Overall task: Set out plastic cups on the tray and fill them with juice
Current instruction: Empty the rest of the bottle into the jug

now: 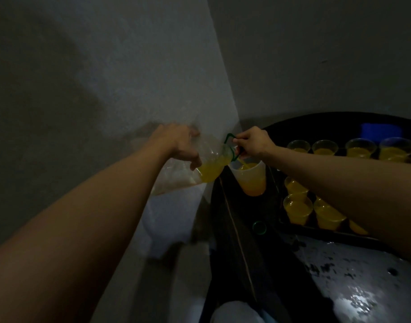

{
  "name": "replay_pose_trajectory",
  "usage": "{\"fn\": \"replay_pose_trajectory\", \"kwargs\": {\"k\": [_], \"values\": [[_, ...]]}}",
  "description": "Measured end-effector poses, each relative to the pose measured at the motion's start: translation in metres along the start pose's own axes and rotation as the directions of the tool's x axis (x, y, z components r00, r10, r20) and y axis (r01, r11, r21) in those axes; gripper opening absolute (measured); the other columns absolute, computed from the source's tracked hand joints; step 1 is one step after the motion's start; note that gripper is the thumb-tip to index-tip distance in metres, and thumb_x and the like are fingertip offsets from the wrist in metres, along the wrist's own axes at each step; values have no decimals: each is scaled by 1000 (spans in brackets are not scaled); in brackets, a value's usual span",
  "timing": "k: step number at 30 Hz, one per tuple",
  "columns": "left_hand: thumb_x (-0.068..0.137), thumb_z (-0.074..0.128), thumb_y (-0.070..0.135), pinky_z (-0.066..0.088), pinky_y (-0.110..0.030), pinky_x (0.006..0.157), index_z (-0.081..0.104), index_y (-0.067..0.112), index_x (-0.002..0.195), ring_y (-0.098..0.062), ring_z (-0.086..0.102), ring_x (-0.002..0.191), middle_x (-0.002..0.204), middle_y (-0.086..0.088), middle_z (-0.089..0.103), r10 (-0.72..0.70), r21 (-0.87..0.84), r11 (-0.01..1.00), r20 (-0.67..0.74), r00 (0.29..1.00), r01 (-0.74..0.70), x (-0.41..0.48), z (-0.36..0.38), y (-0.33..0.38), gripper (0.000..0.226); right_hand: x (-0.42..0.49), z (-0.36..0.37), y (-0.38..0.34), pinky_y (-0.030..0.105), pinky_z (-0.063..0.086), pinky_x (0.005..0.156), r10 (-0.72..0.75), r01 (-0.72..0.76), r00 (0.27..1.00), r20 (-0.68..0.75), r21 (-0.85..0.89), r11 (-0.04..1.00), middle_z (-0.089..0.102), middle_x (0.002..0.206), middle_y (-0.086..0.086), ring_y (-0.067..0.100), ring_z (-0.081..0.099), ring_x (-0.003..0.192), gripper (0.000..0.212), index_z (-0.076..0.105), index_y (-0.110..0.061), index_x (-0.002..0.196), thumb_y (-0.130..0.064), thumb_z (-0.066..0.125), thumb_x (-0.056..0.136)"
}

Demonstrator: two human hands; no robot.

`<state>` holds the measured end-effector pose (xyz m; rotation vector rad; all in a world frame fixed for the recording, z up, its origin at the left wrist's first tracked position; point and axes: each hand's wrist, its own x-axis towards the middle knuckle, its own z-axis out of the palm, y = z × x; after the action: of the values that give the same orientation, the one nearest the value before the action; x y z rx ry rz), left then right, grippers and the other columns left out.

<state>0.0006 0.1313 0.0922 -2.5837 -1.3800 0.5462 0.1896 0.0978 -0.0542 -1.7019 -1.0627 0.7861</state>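
Bottle (pixel 213 165) tilted near-horiz, neck right over jug (pixel 253 183); L hand (pixel 181 143) grips body, R hand (pixel 253 143) pinches handle (pixel 229 138).

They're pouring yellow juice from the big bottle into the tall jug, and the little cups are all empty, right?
Not empty: the head view shows the little cups already hold yellow juice. The rest is right: juice pours from the big bottle into the tall jug.
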Motion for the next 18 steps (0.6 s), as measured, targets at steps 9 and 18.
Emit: {"fn": "replay_pose_trajectory", "kwargs": {"k": [9,18], "values": [[64,85,50,48,-46,102,36,35,155,-30,53,128,142,-6,56,-10,39,999,31,999,9,4,-16,7,104,-6,2,-2,9,41,41,18,-16,999,-37,56,998,65,68,8,9,60,56,29,72,1,83,-18,58,100],[63,85,49,50,-41,97,39,37,154,-29,53,127,140,-3,57,7,97,995,30,1000,-10,10,-22,16,102,-7,2,5,17,53,49,32,-27,999,-41,110,994,68,73,13,15,63,58,27,72,-2,82,-17,59,100]]}}
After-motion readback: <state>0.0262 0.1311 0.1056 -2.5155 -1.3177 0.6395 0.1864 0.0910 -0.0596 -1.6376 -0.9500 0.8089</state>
